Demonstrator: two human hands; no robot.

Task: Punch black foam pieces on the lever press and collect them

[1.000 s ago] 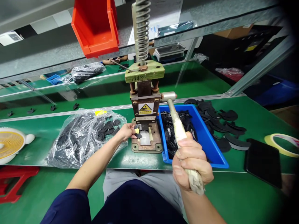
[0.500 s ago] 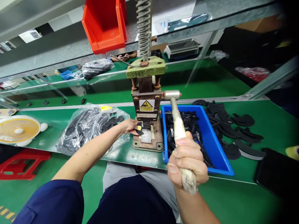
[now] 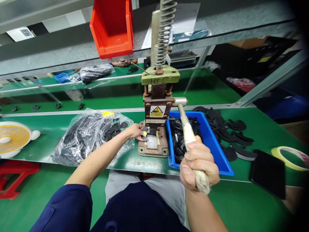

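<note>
My right hand (image 3: 200,162) is wrapped round the pale, tape-covered lever handle (image 3: 187,129) of a hand press (image 3: 156,104). The press has a green top plate (image 3: 160,75), a spring above it and a yellow warning label. At its base (image 3: 164,146), my left hand (image 3: 136,131) pinches a small black curved piece (image 3: 145,138) at the left edge of the tooling. Something yellow shows at the fingertips. A light plate (image 3: 152,141) lies just in front of the tooling. The piece's far end is hard to make out.
A clear bag (image 3: 79,141) of black pieces lies left of the press. To the right stand a blue bin (image 3: 218,151) of black parts, loose curved pieces (image 3: 231,135), a black flat object (image 3: 267,174) and a tape roll (image 3: 289,158). An orange bin (image 3: 112,38) hangs above; a fan (image 3: 14,137) sits left.
The head view has shifted, bringing the tape roll into sight at the right. My left hand stays at the press base with the black piece, and my right hand keeps its grip on the lever.
</note>
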